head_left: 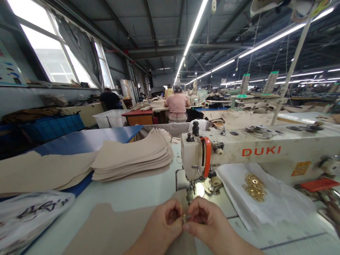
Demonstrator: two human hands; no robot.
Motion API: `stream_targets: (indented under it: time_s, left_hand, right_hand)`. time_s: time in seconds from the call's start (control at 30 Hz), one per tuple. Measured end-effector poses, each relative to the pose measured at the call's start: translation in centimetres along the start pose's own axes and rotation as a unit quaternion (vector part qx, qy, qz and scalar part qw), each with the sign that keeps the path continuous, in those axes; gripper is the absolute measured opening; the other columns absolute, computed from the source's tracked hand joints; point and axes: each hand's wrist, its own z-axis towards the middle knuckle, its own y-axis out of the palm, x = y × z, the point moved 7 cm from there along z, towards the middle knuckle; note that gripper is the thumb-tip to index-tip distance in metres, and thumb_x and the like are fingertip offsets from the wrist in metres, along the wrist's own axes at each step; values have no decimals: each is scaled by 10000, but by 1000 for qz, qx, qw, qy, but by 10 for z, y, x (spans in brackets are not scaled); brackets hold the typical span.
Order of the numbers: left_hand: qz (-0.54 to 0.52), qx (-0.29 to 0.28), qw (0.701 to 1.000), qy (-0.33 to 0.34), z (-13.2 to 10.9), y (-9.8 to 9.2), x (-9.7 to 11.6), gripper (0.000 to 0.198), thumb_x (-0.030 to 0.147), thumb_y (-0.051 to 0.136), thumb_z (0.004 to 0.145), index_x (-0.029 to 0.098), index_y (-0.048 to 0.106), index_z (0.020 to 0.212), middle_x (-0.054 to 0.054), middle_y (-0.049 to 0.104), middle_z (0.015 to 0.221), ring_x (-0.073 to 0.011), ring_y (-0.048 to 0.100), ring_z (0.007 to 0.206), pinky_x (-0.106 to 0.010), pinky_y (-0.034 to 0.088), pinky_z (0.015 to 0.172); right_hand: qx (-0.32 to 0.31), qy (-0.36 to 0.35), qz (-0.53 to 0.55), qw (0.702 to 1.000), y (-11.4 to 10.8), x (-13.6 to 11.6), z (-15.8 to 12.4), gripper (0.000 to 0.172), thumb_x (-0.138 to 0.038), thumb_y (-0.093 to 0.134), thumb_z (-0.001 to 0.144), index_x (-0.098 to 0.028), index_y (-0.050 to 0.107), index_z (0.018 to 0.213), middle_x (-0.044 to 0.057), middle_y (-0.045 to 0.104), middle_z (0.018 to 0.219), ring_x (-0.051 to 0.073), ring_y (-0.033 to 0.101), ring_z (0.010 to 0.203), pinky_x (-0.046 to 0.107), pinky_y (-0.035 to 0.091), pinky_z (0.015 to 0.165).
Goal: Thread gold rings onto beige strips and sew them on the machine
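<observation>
My left hand (162,223) and my right hand (209,221) meet at the bottom centre, both with fingers curled in a pinch. Between their fingertips sits a small brass-coloured metal piece (184,218). Both hands rest over a beige cut fabric panel (106,230) lying flat on the sewing table. The needle area (196,184) of a white DUKI sewing machine (255,148) is just beyond my hands.
A stack of beige cut panels (132,157) lies left of the machine. A pile of small gold metal fittings (254,187) sits on white plastic at the right. A printed plastic bag (29,212) lies at far left. Other people sit at tables further back.
</observation>
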Motion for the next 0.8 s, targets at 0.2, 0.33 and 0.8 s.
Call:
stream_targets:
  time_s: [0.2, 0.33, 0.8]
  left_hand:
    - [-38, -17, 998, -40, 2, 3, 0, 73, 191, 532, 549, 210, 484, 601, 69, 488, 518, -116, 466, 505, -233, 347, 511]
    - [-94, -25, 994, -58, 2, 5, 3, 135, 223, 597, 543, 210, 466, 575, 59, 528, 514, -107, 477, 480, -230, 373, 503]
    - [-183, -38, 981, -47, 4, 5, -6, 351, 353, 840, 533, 177, 568, 669, 43, 614, 569, -103, 559, 516, -212, 434, 526]
  right_hand:
    - [30, -48, -47, 997, -11, -2, 0, 72, -210, 632, 733, -178, 587, 687, -25, 528, 670, 111, 483, 586, 221, 365, 541]
    - [42, -52, -51, 996, -13, -4, -1, 117, -255, 663, 738, -181, 598, 674, -28, 532, 636, 110, 466, 572, 222, 360, 532]
    - [72, -144, -104, 981, -17, -2, 1, 107, -105, 568, 675, -194, 558, 618, 19, 632, 729, 130, 578, 623, 216, 422, 540]
